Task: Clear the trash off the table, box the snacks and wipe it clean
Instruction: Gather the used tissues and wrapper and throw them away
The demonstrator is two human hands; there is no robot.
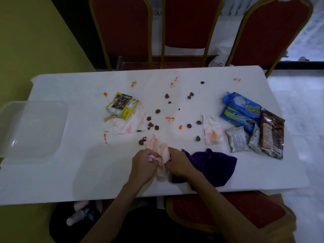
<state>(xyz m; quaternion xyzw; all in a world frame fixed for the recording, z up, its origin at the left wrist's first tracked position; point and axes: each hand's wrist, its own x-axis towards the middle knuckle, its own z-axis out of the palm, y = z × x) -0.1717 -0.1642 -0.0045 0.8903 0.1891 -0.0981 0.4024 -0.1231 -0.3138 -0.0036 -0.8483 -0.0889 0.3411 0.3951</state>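
A clear, shallow plastic box (33,127) is set at the left end of the white tabletop (87,172), and only the white surface is seen through its walls. Below the near edge, a black bag (56,228) is seen on the floor, with white paper cups (76,218) lying in its mouth. A crumpled white tissue stained orange-pink (160,149) is gripped by both hands near the middle of the near edge. The left hand (143,163) and the right hand (178,163) are held close together, their fingers curled round the tissue from either side, with part of it sticking out beyond the knuckles and part hanging below. A dark purple cloth (213,165) is bunched just beside the right hand, partly under the right forearm. A flat stained tissue (133,123) is spread under a torn yellow wrapper (122,106) left of centre, and a second flat tissue (212,132) is spread right of centre. Small brown snack pieces (157,111) and orange smears (170,119) are scattered between them. At the right end, blue biscuit packs (240,109), silver sachets (236,141) and a brown foil pouch (271,134) are heaped together, well apart from the box. Red padded chairs (185,23) are lined along the far side.
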